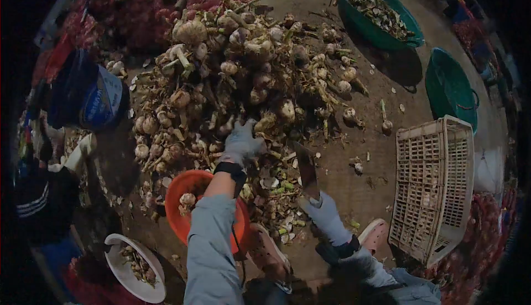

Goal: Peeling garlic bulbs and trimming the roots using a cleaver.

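Note:
My left hand (pixel 242 141), in a pale work glove, reaches to the near edge of a large heap of garlic bulbs (pixel 228 67) with stems and roots. Its fingertips are among the bulbs, and whether they grip one cannot be told. In my right hand (pixel 325 216), also gloved, is the handle of a broad-bladed knife (pixel 308 170), its blade pointing away from me. Under my left forearm stands an orange bucket (pixel 176 209) with a garlic bulb (pixel 187 199) in it. Cut stem pieces and trimmings (pixel 286 218) lie between my arms.
A white plastic crate (pixel 419 189) stands at right. Two green tubs (pixel 375 41) are beyond it, one full of trimmings. A white basin (pixel 120 272) is at lower left, a dark blue bucket (pixel 101 97) at left. Red mesh sacks (pixel 137 10) lie behind the heap. A person's dark sleeve (pixel 45 201) shows at left.

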Demonstrator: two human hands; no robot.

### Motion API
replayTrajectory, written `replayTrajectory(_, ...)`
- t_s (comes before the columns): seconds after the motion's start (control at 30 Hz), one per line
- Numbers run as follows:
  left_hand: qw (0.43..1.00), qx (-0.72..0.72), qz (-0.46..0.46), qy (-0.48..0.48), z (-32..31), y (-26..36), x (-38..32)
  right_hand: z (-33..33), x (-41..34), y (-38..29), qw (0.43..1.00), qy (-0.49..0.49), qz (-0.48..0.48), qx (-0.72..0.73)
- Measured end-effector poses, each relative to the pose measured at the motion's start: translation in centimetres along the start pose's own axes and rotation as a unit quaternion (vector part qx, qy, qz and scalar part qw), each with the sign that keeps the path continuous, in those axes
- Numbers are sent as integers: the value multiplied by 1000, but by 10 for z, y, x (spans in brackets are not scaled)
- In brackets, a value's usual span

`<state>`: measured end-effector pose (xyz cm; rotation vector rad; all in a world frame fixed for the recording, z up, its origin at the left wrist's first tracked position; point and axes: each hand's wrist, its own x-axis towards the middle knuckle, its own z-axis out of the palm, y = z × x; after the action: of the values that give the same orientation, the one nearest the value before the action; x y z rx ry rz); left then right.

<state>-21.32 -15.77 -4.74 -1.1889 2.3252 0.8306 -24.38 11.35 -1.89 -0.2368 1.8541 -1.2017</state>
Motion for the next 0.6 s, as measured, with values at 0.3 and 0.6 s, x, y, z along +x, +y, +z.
replayTrajectory(0.3,901,-380,187,92,35,-4,-74,9,46,-14,967,-63,56,240)
replayTrajectory(0.6,883,-324,336,-48,6,0,-210,4,1,-37,947,-160,28,278)
